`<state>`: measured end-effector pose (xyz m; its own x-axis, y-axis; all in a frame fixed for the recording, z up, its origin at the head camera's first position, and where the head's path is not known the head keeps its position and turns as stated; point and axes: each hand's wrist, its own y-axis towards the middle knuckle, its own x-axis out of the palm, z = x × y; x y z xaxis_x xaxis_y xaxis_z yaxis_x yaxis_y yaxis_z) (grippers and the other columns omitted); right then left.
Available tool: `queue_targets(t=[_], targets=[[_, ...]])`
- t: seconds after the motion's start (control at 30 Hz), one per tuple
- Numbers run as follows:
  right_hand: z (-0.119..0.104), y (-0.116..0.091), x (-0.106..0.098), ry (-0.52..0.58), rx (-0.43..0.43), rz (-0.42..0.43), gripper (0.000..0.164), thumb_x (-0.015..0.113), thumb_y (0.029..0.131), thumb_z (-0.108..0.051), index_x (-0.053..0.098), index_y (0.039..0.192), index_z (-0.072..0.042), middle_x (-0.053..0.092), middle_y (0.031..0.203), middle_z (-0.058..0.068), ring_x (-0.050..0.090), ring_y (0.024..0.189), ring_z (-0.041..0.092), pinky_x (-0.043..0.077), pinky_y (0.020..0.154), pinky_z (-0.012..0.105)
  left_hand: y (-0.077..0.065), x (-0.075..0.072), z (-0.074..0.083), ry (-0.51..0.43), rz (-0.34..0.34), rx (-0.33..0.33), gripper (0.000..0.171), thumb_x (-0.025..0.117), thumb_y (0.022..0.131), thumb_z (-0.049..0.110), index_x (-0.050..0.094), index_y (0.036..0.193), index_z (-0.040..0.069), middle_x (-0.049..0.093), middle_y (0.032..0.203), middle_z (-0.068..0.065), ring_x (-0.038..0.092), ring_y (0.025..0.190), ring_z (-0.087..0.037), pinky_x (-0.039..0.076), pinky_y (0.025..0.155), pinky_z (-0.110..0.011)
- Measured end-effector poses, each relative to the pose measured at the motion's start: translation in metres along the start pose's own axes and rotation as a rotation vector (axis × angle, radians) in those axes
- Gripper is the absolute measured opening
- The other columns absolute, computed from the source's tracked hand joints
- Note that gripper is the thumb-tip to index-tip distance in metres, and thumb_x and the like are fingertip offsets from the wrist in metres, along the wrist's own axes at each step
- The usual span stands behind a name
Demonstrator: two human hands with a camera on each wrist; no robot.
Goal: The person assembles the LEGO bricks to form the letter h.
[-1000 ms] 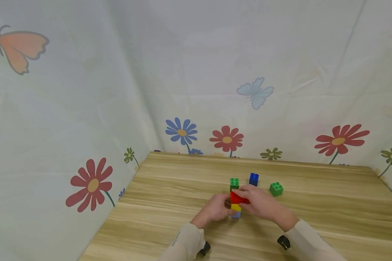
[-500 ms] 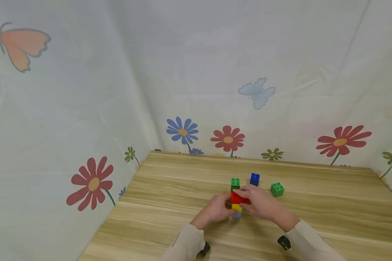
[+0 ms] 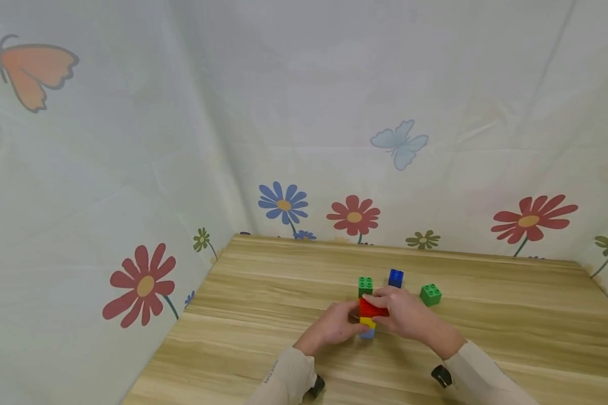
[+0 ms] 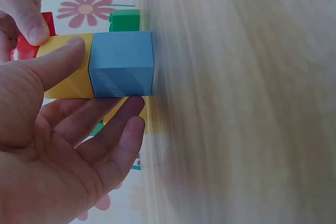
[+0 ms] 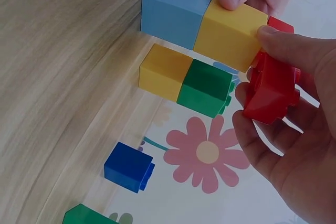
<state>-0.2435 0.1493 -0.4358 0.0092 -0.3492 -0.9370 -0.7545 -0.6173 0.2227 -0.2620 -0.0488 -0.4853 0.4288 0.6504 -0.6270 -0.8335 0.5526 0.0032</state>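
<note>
A light blue brick [image 4: 122, 64] stands on the table with a yellow brick [image 5: 231, 31] on top of it. My left hand [image 3: 336, 324] grips this stack, its thumb on the yellow brick and its fingers round the far side. On top of the yellow brick lies a red brick [image 5: 273, 88], which sticks out to the right past the stack. My right hand [image 3: 407, 316] holds the red brick between thumb and fingers; the thumb hides part of it in the right wrist view.
Just behind the stack stands a green brick [image 5: 206, 86] on another yellow brick [image 5: 165, 73]. A dark blue brick [image 3: 396, 278] and a single green brick [image 3: 430, 294] sit farther right on the wooden table [image 3: 284, 264]. A flower-printed cloth [image 3: 304, 112] hangs behind the table.
The hands and bricks keep their places on each other; the whole head view has shifted only slightly.
</note>
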Motion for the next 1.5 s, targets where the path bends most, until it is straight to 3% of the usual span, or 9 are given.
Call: queue_targets(t=[0.33, 0.63, 1.17, 1.5], targets=[[0.002, -0.002, 0.002, -0.041, -0.054, 0.028, 0.047, 0.075, 0.082, -0.020, 0.062, 0.126, -0.007, 0.062, 0.113, 0.011, 0.059, 0.095, 0.023, 0.053, 0.079, 0.034, 0.002, -0.001, -0.001, 0.030, 0.009, 0.000, 0.039, 0.072, 0.085, 0.024, 0.060, 0.121, 0.017, 0.065, 0.108, 0.008, 0.060, 0.094, -0.005, 0.049, 0.083, -0.025], [0.004, -0.003, 0.002, -0.010, -0.052, 0.011, 0.044, 0.072, 0.084, -0.019, 0.062, 0.126, -0.007, 0.061, 0.113, 0.011, 0.059, 0.095, 0.023, 0.053, 0.079, 0.034, 0.001, 0.000, 0.000, 0.030, 0.005, 0.018, 0.039, 0.071, 0.086, 0.024, 0.060, 0.122, 0.017, 0.064, 0.111, 0.008, 0.061, 0.096, -0.006, 0.049, 0.084, -0.027], [0.010, 0.001, -0.001, 0.108, -0.004, -0.071, 0.042, 0.069, 0.087, -0.019, 0.061, 0.126, -0.006, 0.059, 0.118, 0.010, 0.057, 0.100, 0.023, 0.052, 0.081, 0.033, 0.002, 0.000, 0.001, 0.036, -0.002, -0.016, 0.041, 0.071, 0.086, 0.026, 0.059, 0.125, 0.020, 0.064, 0.110, 0.011, 0.060, 0.095, -0.006, 0.049, 0.083, -0.025], [0.011, 0.003, 0.001, 0.100, -0.008, -0.084, 0.041, 0.068, 0.088, -0.019, 0.061, 0.126, -0.006, 0.058, 0.116, 0.009, 0.056, 0.097, 0.021, 0.052, 0.080, 0.032, 0.002, 0.001, 0.001, 0.036, 0.002, -0.032, 0.041, 0.071, 0.085, 0.028, 0.059, 0.124, 0.021, 0.064, 0.109, 0.012, 0.060, 0.094, -0.006, 0.048, 0.083, -0.025]])
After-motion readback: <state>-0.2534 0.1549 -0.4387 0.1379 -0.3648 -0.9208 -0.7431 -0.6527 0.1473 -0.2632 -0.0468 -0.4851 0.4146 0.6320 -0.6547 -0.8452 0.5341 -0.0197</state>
